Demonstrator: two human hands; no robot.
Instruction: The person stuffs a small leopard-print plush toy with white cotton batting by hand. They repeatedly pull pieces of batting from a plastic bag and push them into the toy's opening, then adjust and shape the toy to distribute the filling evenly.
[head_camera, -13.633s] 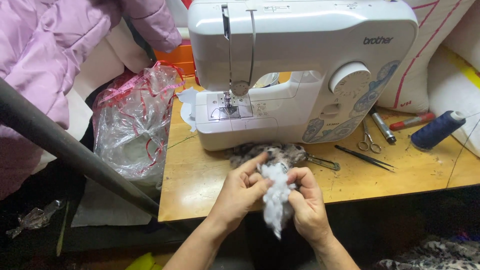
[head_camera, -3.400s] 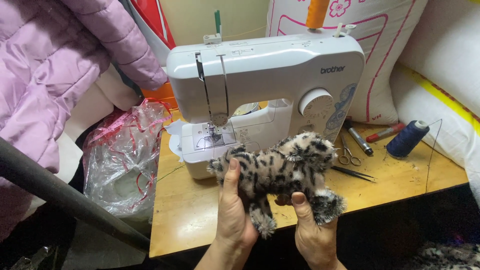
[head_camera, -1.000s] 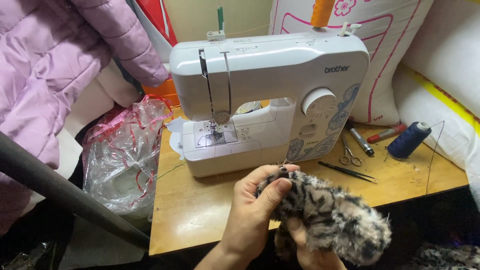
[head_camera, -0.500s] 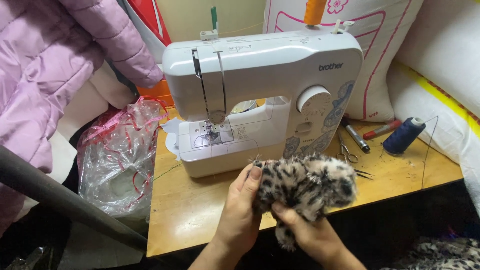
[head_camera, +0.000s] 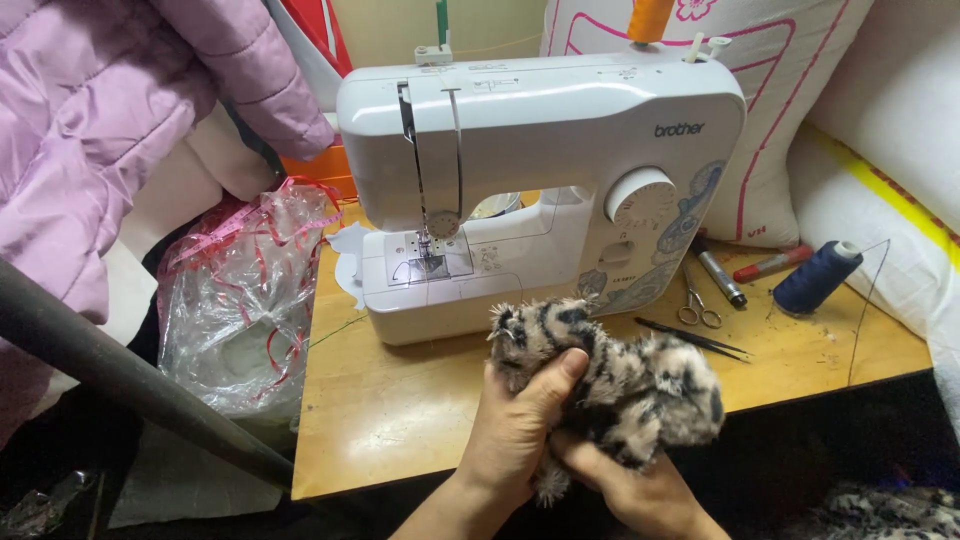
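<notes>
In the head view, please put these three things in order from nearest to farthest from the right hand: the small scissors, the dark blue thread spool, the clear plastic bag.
From the right hand, under the spotted plush toy:
1. Small scissors, up and slightly right, on the table beside the sewing machine.
2. Dark blue thread spool, farther right, near the table's back edge.
3. Clear plastic bag, far left, off the table's left end.

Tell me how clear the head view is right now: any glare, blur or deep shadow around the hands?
Head view: sharp and evenly lit on the white sewing machine; soft glare on the wooden table; the leopard-print plush toy in the left hand and right hand is slightly soft; the bottom edge below the table falls into dark shadow.
</notes>
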